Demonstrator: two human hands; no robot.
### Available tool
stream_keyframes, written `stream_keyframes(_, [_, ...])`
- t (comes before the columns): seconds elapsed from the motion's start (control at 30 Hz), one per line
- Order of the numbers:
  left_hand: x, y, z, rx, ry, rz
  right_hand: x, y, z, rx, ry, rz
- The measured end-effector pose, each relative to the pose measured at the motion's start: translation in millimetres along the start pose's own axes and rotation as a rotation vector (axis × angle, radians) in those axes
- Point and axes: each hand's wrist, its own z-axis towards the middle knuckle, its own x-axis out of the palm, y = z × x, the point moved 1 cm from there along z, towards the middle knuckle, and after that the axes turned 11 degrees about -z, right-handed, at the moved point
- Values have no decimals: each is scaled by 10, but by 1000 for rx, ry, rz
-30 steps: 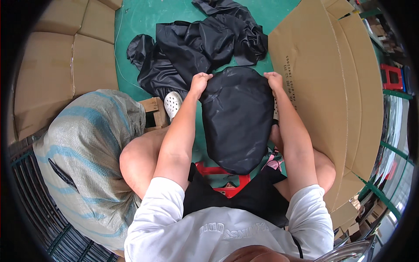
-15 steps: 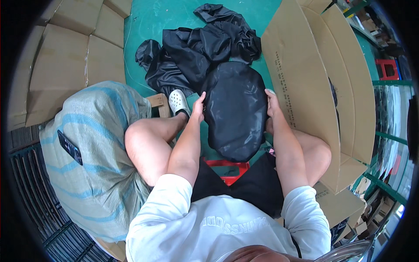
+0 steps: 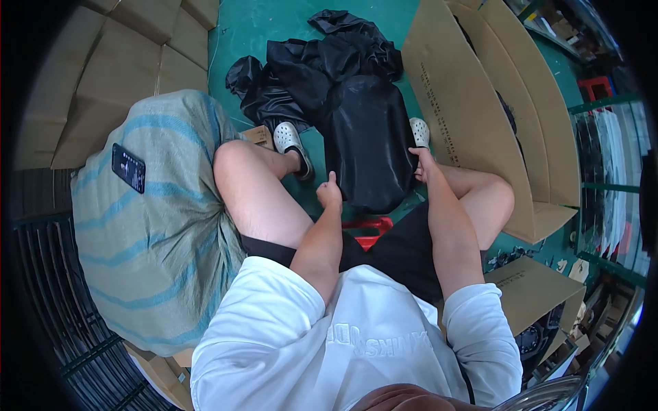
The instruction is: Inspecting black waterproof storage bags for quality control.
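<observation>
A large oblong piece in smooth, slightly shiny black material (image 3: 370,140) lies lengthwise between my knees, its rounded near end towards me. My left hand (image 3: 330,194) is closed at its lower left edge, thumb pointing up and fingers partly hidden. On the opposite edge, somewhat farther up, my right hand (image 3: 423,164) grips the black material with the thumb on top. Beyond the piece, a crumpled heap of the same kind of black sheeting (image 3: 298,72) spreads over the green floor and meets its far end.
A tall open cardboard box (image 3: 456,109) stands at the right, dark items inside. Left of me is a striped woven sack (image 3: 164,226) with a phone (image 3: 129,168) on it. Stacked cartons (image 3: 113,75) fill the far left. Below me shows a red stool (image 3: 367,241).
The black piece now lies lower and flatter, its near end drawn slightly towards me. My left hand has slid down its edge towards me; my right hand remains on the other edge.
</observation>
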Motion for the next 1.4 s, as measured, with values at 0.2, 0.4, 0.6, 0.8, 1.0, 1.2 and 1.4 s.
stream_keyframes(0.2, [-181,36,-295,-125,20,-318,38,-23,-301,70,71,-304])
stream_keyframes(0.4, [144,227,-407,-239,18,-376,-387,-392,491,-252,-581,-173])
stream_keyframes(0.6, [70,428,-81,-257,-186,-382,141,-424,132,-222,-571,-275])
stream_keyframes(0.8, [127,590,25,-301,-208,-326,213,-571,469,-109,-621,-430])
stream_keyframes(1.0, [166,720,98,-459,-284,-531,424,-761,796,-58,-701,-338])
stream_keyframes(1.2, [325,660,-74,-558,-316,-614,211,-856,1061,19,-878,-301])
stream_keyframes(1.4, [323,497,158,-458,-343,-300,88,-806,991,-31,-822,-375])
